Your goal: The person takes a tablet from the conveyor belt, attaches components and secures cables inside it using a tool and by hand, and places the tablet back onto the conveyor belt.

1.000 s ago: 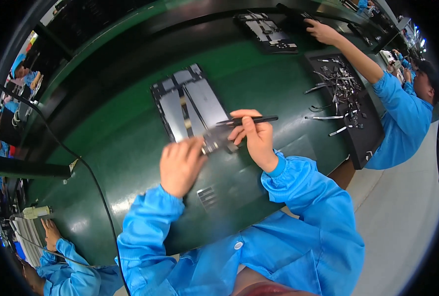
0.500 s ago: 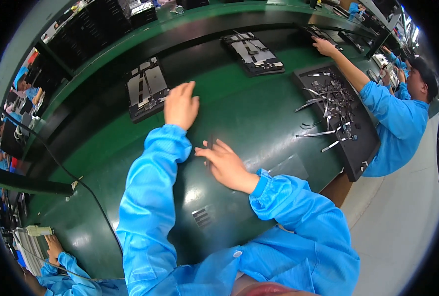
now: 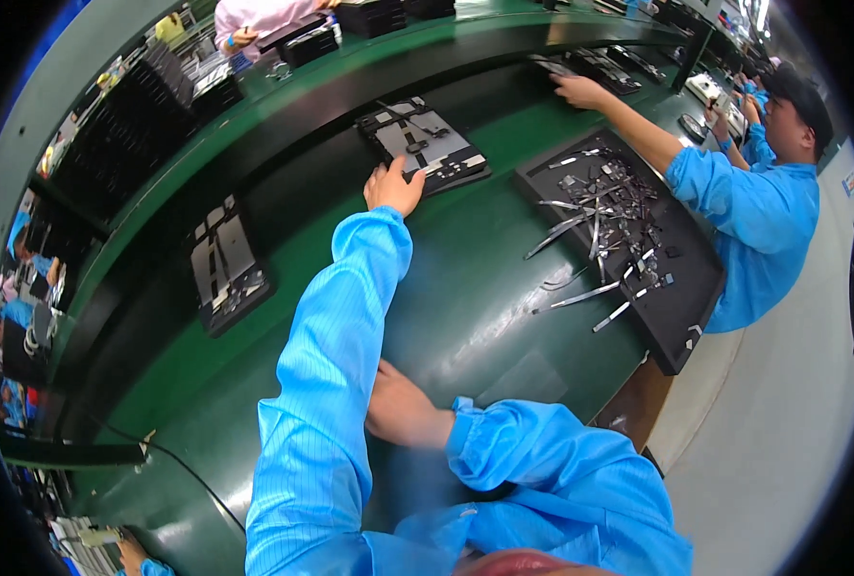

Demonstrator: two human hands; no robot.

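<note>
Now left hand (image 3: 395,187) has quit the left-side device (image 3: 225,259) for the opened middle device (image 3: 429,144), far side; fingers loosely spread at its near edge, not closed round it. Handling seems shifted there. Right hand (image 3: 403,408) nearer, fingers behind left sleeve (image 3: 331,355): hold can't be told.

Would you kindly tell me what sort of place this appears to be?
Probably an electronics workshop or factory line: flat black-and-silver devices with exposed inner parts on a long green workbench, a shallow black rectangular tray of loose silvery ribbon cables, and a co-worker in a blue smock alongside.
</note>
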